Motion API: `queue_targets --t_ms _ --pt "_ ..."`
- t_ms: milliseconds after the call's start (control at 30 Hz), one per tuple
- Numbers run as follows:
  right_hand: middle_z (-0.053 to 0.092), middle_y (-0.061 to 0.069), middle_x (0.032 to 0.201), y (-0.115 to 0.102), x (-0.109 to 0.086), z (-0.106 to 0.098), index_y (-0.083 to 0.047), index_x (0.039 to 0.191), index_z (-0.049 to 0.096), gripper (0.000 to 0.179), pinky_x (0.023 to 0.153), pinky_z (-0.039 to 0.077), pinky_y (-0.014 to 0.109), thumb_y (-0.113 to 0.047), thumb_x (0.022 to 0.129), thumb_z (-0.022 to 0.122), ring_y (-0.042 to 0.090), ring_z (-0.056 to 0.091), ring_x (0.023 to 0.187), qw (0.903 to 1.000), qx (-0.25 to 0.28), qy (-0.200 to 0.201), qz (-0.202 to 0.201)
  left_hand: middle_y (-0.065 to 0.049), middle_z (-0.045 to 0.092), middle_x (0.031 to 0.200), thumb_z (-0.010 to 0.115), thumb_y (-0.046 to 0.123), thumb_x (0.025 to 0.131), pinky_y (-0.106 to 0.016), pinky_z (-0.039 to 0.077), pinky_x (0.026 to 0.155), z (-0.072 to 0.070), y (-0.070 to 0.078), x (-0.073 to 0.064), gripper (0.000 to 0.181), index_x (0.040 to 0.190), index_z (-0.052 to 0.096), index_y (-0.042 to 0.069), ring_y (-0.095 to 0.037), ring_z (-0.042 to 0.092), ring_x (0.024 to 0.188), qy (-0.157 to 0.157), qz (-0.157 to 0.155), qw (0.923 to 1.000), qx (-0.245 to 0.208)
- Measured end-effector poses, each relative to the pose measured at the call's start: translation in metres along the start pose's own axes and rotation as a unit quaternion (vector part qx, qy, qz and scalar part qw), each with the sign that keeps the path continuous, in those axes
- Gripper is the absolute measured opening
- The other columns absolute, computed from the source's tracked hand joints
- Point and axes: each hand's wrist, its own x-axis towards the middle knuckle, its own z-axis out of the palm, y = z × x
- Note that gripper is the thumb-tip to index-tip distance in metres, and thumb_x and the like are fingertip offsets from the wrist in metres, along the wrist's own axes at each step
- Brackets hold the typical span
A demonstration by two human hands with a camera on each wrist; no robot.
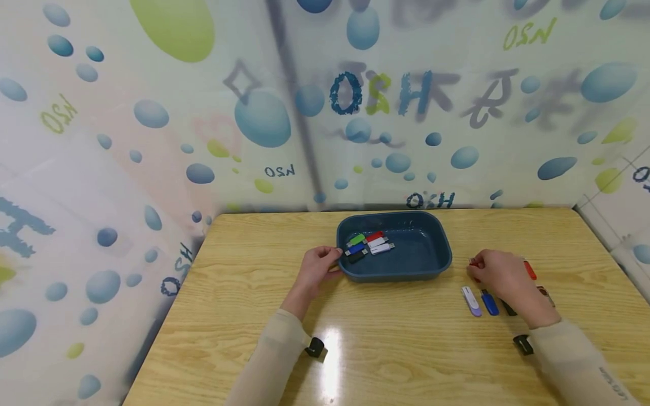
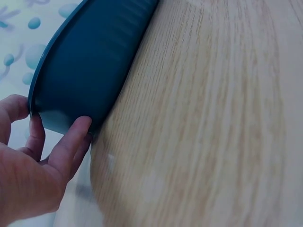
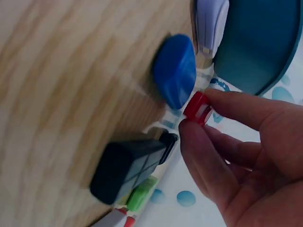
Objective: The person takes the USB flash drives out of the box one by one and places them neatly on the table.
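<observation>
A dark blue plastic tray (image 1: 416, 254) stands on the table, with several USB sticks, such as a green one (image 1: 357, 239) and a black one (image 1: 357, 256), grouped at its left end. My left hand (image 1: 317, 268) holds the tray's left end, thumb at the rim and fingertips (image 2: 83, 124) low on its outer wall. Right of the tray, my right hand (image 1: 500, 276) pinches a small red USB stick (image 3: 198, 106) between thumb and index finger. Close by lie a blue USB stick (image 3: 175, 71), a black one (image 3: 128, 170) and a white-and-purple one (image 1: 471, 301).
Behind my right hand lies another red stick (image 1: 530, 269), and a brownish one (image 1: 545, 294) is partly hidden by the wrist. A green stick (image 3: 142, 194) shows in the right wrist view. A patterned sheet (image 1: 386, 152) rises along the back edge of the wooden table (image 1: 228, 282).
</observation>
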Motion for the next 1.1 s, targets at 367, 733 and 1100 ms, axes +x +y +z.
queue_targets --t_ms 367,733,1100 --pt "0.046 0.002 0.063 -0.008 -0.004 0.009 -0.01 0.069 0.054 0.031 0.049 0.032 0.03 -0.011 0.097 0.065 0.018 0.045 0.053 0.9994 -0.011 0.028 -0.017 -0.016 0.068 0.112 0.067 0.017 0.101 -0.045 0.062 0.088 -0.001 -0.003 0.002 0.026 0.112 0.064 -0.006 -0.02 0.07 0.098 0.002 -0.001 1.0 -0.001" --pt "0.039 -0.001 0.06 -0.007 -0.002 0.014 -0.014 0.063 0.046 0.039 0.049 0.028 0.029 -0.01 0.096 0.066 0.017 0.04 0.052 0.9977 -0.025 0.051 -0.036 -0.018 0.068 0.114 0.068 0.018 0.101 -0.048 0.061 0.09 -0.002 -0.001 0.0 0.028 0.113 0.064 -0.007 -0.02 0.07 0.097 0.001 0.001 1.0 -0.001" --pt "0.039 0.002 0.061 -0.01 -0.006 0.012 -0.011 0.065 0.047 0.037 0.05 0.029 0.03 -0.012 0.097 0.066 0.019 0.041 0.054 0.9977 -0.026 0.055 -0.031 -0.015 0.068 0.11 0.067 0.016 0.101 -0.043 0.062 0.086 0.0 0.0 -0.001 0.026 0.112 0.065 -0.007 -0.021 0.07 0.097 0.002 0.002 0.9999 -0.011"
